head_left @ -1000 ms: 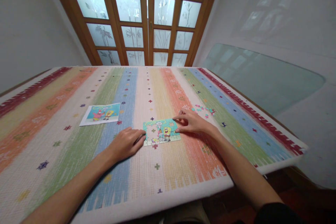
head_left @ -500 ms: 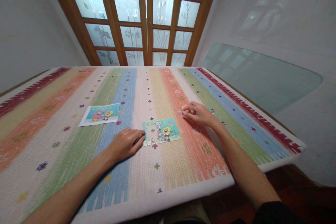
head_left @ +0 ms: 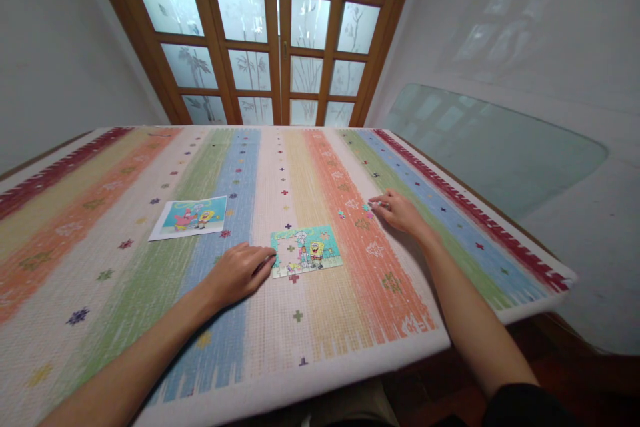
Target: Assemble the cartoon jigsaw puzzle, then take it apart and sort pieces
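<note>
A small cartoon jigsaw puzzle [head_left: 306, 250], partly put together with a gap at its left, lies on the striped tablecloth [head_left: 150, 280]. My left hand [head_left: 239, 273] rests palm down with loosely curled fingers, its fingertips touching the puzzle's left edge. My right hand [head_left: 399, 211] lies to the right of the puzzle over a few loose puzzle pieces [head_left: 369, 207], fingers bent and pinching toward them; whether a piece is held I cannot tell. One loose piece [head_left: 341, 214] sits apart, nearer the puzzle.
A printed reference picture [head_left: 191, 216] of the same cartoon lies to the left on the cloth. Wooden doors with frosted glass panes [head_left: 280, 33] stand behind the table. The table's right edge [head_left: 500, 220] borders a glass panel against the wall.
My right hand has left the puzzle's upper right corner and moved right and away to the loose pieces. My left hand has stayed at the puzzle's left edge.
</note>
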Demonstrator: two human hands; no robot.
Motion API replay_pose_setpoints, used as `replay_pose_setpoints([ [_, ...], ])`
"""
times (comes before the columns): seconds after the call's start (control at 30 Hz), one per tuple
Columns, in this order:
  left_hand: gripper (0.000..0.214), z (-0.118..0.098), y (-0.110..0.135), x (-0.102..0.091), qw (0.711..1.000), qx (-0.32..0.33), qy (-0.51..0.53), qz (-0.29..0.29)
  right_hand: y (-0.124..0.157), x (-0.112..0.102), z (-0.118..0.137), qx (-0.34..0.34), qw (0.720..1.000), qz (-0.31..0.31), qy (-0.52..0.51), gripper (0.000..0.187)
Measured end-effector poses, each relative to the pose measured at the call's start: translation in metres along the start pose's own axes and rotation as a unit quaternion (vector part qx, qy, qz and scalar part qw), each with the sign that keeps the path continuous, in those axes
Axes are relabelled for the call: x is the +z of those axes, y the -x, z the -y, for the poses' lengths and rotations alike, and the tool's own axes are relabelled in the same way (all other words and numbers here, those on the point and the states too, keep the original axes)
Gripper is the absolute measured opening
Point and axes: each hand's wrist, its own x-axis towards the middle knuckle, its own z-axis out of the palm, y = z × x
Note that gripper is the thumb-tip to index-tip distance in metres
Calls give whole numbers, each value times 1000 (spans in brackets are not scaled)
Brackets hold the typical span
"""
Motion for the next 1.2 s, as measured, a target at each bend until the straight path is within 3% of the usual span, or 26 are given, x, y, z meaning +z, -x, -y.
replay_pose_setpoints([
  [0.17,25,0,0,0,1000,5,-9,-2,-5,12,14,6,1000,-6,-18,19],
  [0.3,26,0,1,0,1000,-1,-3,1,-9,12,14,39,996,-12,-81,5],
  [0.37,26,1,1,0,1000,-4,0,4,-9,10,16,71,989,-13,-133,8],
  [0.47,26,1,0,0,1000,-2,2,3,-8,9,26,95,957,-10,-272,16],
  [0.6,25,1,0,0,1000,1,2,4,-4,10,57,43,896,45,-440,30],
  [0.83,26,1,0,-1,1000,14,-14,-11,8,20,108,-66,904,128,-402,20],
  [0.97,27,0,0,0,1000,8,-11,-3,11,23,116,-148,934,86,-314,13],
  [1.2,26,1,0,0,1000,7,-8,-5,12,27,113,-177,957,44,-223,10],
])
